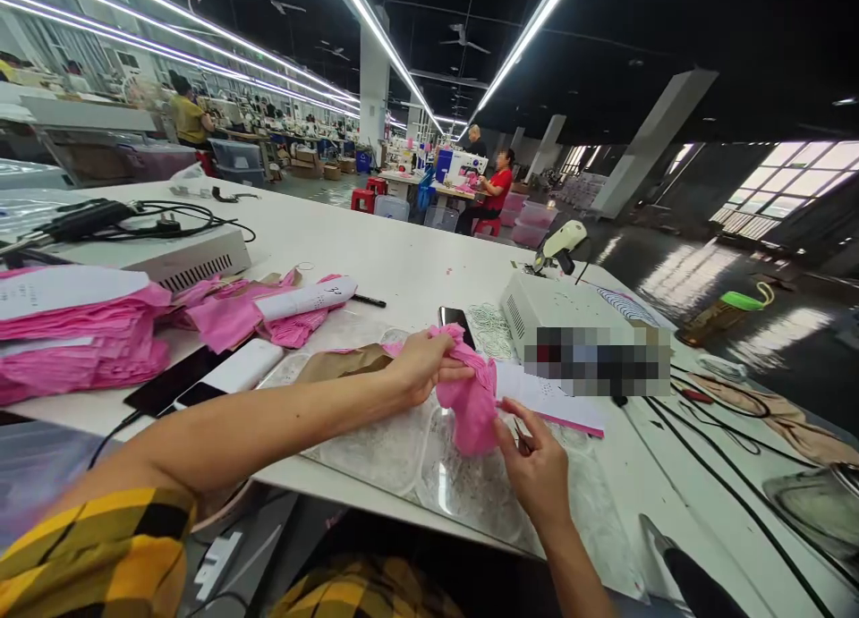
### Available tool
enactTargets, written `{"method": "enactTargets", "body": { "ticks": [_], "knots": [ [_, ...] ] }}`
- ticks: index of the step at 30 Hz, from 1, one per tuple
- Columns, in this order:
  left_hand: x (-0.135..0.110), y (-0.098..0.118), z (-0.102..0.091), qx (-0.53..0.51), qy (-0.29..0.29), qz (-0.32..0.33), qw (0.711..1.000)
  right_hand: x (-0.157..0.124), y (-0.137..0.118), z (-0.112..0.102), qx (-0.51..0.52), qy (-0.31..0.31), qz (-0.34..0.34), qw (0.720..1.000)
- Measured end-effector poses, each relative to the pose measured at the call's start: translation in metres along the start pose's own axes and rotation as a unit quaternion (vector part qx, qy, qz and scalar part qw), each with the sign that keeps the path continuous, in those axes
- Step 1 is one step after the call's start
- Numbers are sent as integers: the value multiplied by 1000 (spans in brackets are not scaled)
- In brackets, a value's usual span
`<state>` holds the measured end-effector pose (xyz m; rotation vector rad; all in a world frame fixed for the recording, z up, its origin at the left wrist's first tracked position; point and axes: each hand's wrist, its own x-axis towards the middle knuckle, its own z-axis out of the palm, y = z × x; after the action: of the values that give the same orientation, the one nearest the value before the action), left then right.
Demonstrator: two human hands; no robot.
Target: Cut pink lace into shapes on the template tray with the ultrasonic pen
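Left hand [422, 368] is pinched tight on the top of the pink cloth [473, 408], held just above the clear trays [376, 448]. Right hand [537, 466] is half curled, touching its lower edge, grip unclear. Print on the paper slip [557, 405] is unreadable.

left hand [421, 364] grips pink fabric [470, 402] | right hand [537, 461] touching its lower edge | white table [376, 251]

**A:** From where does the head view look?

**B:** 1 camera, worn on the person's head, faces forward and down over the table [376, 242].

**A:** How near is it?

**B:** Close. The left hand [422, 363] and right hand [537, 466] meet at the pink cloth [473, 408] just under centre, with the forearms entering from 8 and 5 o'clock. The table runs away toward 12 o'clock, and the hall's windows [785, 184] sit at 2 o'clock.
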<state>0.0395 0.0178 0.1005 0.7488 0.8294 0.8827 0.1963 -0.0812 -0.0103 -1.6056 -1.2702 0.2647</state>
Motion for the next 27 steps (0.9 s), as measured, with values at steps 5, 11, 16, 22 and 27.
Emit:
{"method": "enactTargets", "body": {
  "ticks": [5, 11, 16, 22, 27],
  "knots": [
    [1, -13, 10, -25, 18, 2, 1000, -1, -13, 20, -17, 34, 39, 998],
    [-4, -13, 18, -40, 23, 24, 999, 3, -7, 46, -36, 73, 22, 996],
    [10, -7, 15, -46, 27, 31, 998, 16, 11, 21, -44, 37, -39, 998],
    [-11, -32, -24, 6, 5, -23, 1000, 13, 33, -46, -125, 35, -201, 971],
    [-51, -75, -80, 159, -18, -215, 963, -30, 61, -62, -251, -65, -361, 896]
  ]
}}
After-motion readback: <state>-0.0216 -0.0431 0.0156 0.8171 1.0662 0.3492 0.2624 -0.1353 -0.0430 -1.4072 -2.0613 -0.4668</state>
